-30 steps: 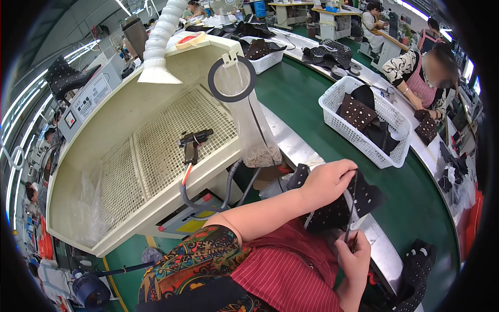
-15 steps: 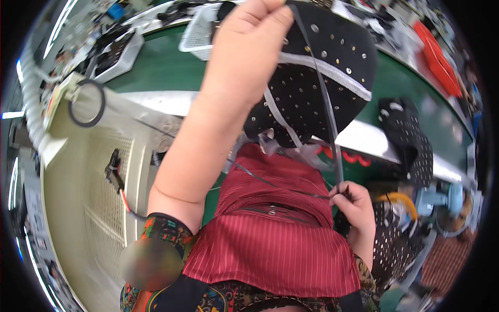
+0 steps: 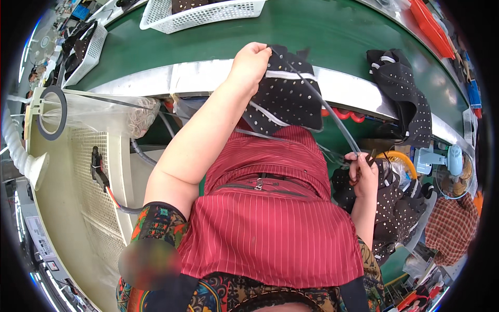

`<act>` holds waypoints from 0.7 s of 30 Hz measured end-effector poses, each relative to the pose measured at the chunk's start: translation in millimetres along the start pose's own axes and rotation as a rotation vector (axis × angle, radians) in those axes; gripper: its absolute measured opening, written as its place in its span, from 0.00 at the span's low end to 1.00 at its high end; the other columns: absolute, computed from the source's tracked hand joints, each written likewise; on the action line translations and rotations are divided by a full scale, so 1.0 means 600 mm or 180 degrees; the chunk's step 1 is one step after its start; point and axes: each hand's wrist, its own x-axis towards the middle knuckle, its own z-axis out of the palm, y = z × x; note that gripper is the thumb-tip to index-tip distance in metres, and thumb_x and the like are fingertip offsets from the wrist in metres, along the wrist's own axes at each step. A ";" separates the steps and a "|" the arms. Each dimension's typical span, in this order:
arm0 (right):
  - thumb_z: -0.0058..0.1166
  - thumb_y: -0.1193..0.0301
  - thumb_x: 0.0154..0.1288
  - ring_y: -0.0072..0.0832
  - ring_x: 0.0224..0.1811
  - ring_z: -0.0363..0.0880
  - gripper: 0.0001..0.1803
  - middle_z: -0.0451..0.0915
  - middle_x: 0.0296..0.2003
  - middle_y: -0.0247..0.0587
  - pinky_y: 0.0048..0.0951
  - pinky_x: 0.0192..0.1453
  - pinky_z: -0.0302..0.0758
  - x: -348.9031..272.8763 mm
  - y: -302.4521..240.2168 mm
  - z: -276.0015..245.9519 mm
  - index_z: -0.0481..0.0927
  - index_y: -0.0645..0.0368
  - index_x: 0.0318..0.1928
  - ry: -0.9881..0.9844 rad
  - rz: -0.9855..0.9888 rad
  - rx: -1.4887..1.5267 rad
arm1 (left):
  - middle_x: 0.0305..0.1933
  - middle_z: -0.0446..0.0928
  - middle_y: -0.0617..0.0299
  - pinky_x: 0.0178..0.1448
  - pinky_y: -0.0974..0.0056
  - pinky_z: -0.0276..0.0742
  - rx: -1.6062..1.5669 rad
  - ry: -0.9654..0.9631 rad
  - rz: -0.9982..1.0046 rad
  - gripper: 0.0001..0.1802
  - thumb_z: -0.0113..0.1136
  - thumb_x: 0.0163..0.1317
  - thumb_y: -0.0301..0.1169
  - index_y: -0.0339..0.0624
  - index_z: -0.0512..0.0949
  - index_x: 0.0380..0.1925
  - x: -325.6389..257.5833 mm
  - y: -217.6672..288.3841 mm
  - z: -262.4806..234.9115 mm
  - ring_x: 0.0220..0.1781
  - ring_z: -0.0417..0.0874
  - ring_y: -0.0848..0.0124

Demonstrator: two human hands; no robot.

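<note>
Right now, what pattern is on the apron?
The apron is red with thin pale stripes, seen in the head view.

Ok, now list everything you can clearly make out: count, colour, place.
Thin strip: one, dark grey, slanting across centre
Studded piece: one, black with white bands, upper centre
Other studded pieces: several, black, right side
Worktop: one, green, across the top
Baskets: at least two, white, top and upper left
Mesh-floored booth: one, cream, left
Handheld gun: one, black, left
Hose: one, white, far left
Ringed bag: one, clear, left
Fan: one, pale blue, right
Checked cloth: one, reddish brown, lower right
Apron: one, red striped, lower centre
Left hand: one, at the strip's upper end
Right hand: one, at the strip's lower end
</note>
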 end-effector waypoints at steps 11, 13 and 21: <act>0.55 0.74 0.62 0.21 0.34 0.75 0.17 0.78 0.47 0.43 0.24 0.37 0.73 0.077 0.104 -0.119 0.74 0.64 0.51 0.1277 -0.0070 -0.2175 | 0.43 0.78 0.57 0.49 0.67 0.71 -0.0339 0.0239 -0.0286 0.14 0.51 0.66 0.29 0.32 0.74 0.47 -0.030 -0.025 -0.035 0.44 0.76 0.71; 0.57 0.79 0.59 0.33 0.56 0.72 0.22 0.73 0.52 0.48 0.32 0.62 0.68 0.097 0.069 -0.091 0.72 0.67 0.55 0.1199 -0.0863 -0.2633 | 0.43 0.78 0.58 0.49 0.67 0.72 -0.0486 0.0196 -0.0308 0.14 0.51 0.66 0.29 0.32 0.74 0.47 -0.035 -0.030 -0.044 0.43 0.76 0.72; 0.57 0.76 0.56 0.37 0.37 0.79 0.10 0.78 0.37 0.42 0.31 0.40 0.76 0.154 -0.105 0.253 0.78 0.59 0.41 -0.0373 -0.2274 -0.2944 | 0.39 0.78 0.61 0.45 0.71 0.71 -0.0376 0.0073 -0.0042 0.12 0.54 0.64 0.29 0.33 0.75 0.44 -0.061 -0.025 -0.054 0.40 0.75 0.77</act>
